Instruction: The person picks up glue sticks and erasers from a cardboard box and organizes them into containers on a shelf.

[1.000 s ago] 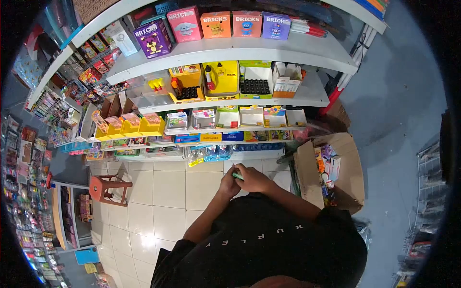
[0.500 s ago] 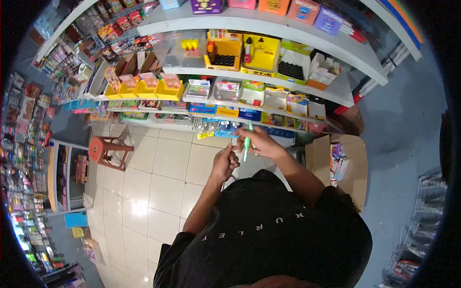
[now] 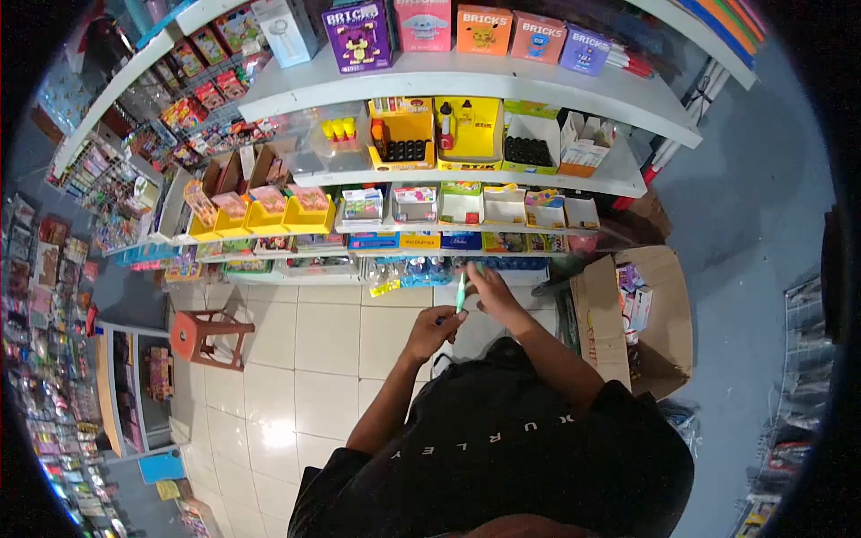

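A slim light-green pen-like object stands nearly upright between my two hands, in front of my chest. My left hand pinches its lower end between thumb and fingers. At the upper end, the fingers of my right hand are bent around the tip, partly covering it. The exact kind of this object is too small to make out.
Ahead are white shelves with boxes marked BRICKS, yellow display boxes and small trays. An open cardboard box stands at my right. A brown plastic stool is on the tiled floor to the left.
My left hand has moved right and up against the object's lower end, which it now pinches. My right hand has shifted slightly right and down. The view has tilted up toward the shelves.
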A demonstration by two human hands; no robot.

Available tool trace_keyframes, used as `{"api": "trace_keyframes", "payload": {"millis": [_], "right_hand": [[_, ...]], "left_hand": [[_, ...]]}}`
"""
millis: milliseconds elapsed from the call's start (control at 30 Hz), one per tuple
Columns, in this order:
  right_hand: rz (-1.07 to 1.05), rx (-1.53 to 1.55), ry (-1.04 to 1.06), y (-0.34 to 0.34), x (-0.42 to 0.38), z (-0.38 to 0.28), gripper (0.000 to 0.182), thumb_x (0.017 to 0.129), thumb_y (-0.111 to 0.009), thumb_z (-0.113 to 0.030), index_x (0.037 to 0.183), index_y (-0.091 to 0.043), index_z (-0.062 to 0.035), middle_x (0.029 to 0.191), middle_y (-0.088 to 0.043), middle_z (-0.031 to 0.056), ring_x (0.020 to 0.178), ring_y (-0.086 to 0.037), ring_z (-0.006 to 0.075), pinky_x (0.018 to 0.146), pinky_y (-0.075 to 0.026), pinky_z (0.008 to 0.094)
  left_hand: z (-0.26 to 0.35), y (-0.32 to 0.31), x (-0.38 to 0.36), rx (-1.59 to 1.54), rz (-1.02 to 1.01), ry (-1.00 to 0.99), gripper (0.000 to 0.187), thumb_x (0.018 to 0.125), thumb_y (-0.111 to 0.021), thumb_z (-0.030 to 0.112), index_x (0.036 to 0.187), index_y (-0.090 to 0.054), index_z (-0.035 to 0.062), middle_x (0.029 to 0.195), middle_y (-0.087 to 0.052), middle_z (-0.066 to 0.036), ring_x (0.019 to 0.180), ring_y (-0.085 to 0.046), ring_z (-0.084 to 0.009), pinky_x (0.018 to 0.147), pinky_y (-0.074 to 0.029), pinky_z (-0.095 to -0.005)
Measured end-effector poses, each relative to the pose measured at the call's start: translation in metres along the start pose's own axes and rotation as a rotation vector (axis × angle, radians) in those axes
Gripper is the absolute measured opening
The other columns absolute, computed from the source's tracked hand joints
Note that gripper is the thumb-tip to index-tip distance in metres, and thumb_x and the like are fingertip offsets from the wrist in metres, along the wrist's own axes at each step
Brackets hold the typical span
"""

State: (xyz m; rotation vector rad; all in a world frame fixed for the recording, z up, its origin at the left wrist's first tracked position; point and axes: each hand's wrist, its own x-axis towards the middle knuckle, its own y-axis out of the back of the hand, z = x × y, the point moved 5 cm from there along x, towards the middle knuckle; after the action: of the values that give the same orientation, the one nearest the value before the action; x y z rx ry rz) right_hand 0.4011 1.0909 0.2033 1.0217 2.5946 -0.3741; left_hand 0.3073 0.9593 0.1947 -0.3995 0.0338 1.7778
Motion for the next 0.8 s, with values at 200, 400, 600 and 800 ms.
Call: {"api": "trace_keyframes", "payload": {"millis": [200, 400, 600, 800], "right_hand": [[-0.206, -1.363, -0.296, 0.129, 0.022, 0.239, 0.067, 0.076, -0.07, -0.053, 0.114, -0.062, 0.0011, 0.107, -0.066, 0.0267, 0.1, -0.063, 0.042, 0.089, -0.05, 0.047], [-0.148, -1.182, -0.51, 0.163, -0.046, 0.293, 0.05, 0.075, -0.07, -0.049, 0.091, -0.07, -0.002, 0.094, -0.069, 0.0213, 0.093, -0.066, 0.0367, 0.081, -0.051, 0.0471], [-0.392, -1.183, -0.407, 0.189, -0.016, 0.344, 0.038, 0.088, -0.064, -0.041, 0.092, -0.07, -0.0045, 0.082, -0.063, 0.0136, 0.056, -0.054, 0.025, 0.052, -0.043, 0.0453], [-0.717, -1.181, -0.633, 0.112, -0.054, 0.154, 0.06, 0.089, -0.06, -0.053, 0.123, -0.058, -0.0038, 0.112, -0.062, 0.0194, 0.094, -0.062, 0.0275, 0.076, -0.049, 0.043]], "left_hand": [[0.005, 0.006, 0.004, 0.05, 0.02, 0.003, 0.034, 0.094, -0.065, 0.028, 0.071, -0.059, 0.0039, 0.06, -0.052, 0.001, 0.055, -0.05, -0.0068, 0.052, -0.041, -0.0246], [0.004, 0.017, 0.013, 0.02, 0.021, 0.038, 0.035, 0.094, -0.065, 0.028, 0.069, -0.056, 0.0051, 0.06, -0.051, 0.001, 0.055, -0.05, -0.0071, 0.052, -0.041, -0.0247], [0.01, 0.008, 0.021, 0.047, 0.011, 0.022, 0.035, 0.094, -0.066, 0.029, 0.07, -0.057, 0.005, 0.059, -0.05, 0.002, 0.053, -0.049, -0.0066, 0.052, -0.041, -0.0242], [0.006, -0.005, 0.032, 0.004, 0.002, 0.03, 0.031, 0.095, -0.065, 0.027, 0.074, -0.06, 0.0039, 0.059, -0.05, 0.002, 0.053, -0.048, -0.0058, 0.052, -0.041, -0.0234]]}}
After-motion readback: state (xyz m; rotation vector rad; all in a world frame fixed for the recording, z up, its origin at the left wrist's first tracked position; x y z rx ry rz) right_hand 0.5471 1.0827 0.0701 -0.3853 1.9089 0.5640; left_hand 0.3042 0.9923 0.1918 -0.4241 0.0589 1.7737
